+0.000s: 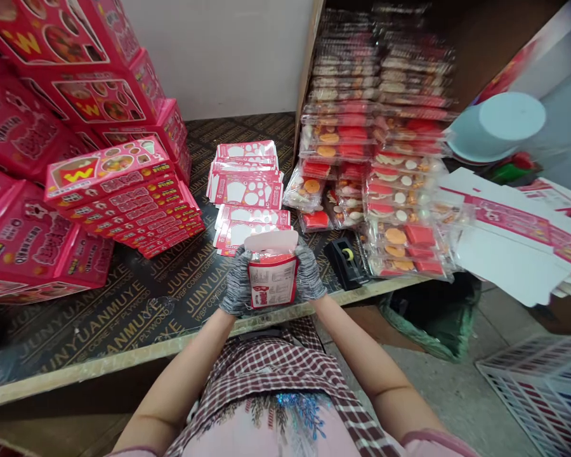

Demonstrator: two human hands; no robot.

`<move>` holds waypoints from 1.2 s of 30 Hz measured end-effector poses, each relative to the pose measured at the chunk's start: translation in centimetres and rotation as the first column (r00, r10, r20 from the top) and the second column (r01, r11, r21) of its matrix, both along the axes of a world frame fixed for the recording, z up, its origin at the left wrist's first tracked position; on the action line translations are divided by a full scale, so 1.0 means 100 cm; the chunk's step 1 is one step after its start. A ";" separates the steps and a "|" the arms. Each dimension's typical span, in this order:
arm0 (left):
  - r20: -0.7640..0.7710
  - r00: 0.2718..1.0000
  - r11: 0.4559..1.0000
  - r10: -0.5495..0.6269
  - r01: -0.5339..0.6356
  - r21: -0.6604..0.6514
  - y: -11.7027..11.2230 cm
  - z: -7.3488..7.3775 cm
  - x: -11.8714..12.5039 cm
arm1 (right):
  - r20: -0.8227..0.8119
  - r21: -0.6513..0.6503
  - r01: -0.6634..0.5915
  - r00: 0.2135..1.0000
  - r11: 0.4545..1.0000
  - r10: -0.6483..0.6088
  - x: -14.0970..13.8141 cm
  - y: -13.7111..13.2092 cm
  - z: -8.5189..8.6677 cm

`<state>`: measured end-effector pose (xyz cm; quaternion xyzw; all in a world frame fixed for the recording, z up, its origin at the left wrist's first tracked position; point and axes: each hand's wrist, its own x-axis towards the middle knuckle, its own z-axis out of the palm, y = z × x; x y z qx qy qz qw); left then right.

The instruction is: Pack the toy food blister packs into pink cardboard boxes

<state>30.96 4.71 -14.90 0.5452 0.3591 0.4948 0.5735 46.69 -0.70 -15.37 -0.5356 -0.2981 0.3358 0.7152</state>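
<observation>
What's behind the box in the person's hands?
Flat red-and-white cards lie stacked on the plywood table just behind the box. The box hides their near edge, so what's directly behind it can't be seen.

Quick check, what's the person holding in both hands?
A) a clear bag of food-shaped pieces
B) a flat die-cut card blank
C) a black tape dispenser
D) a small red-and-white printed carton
D. The left gloved hand and right gloved hand grip the sides of the small red-and-white carton, with its white flap standing up at the top.

boxes (85, 101) stand left on the plywood table (124, 317), bagged packs (400, 235) right.
</observation>
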 end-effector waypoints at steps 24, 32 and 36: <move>-0.444 0.895 0.818 -0.037 0.283 0.501 -0.005 0.068 -0.040 | 0.473 -0.061 -0.100 0.873 0.993 0.117 0.028 -0.027 0.044; -0.542 0.813 0.487 0.213 0.393 0.780 -0.013 0.055 -0.040 | 0.709 0.169 -0.255 0.703 0.952 0.063 0.028 -0.044 0.029; -0.626 0.751 0.402 0.210 0.517 0.756 -0.016 0.060 -0.015 | 0.806 0.167 -0.185 0.591 0.968 -0.026 0.042 -0.066 0.024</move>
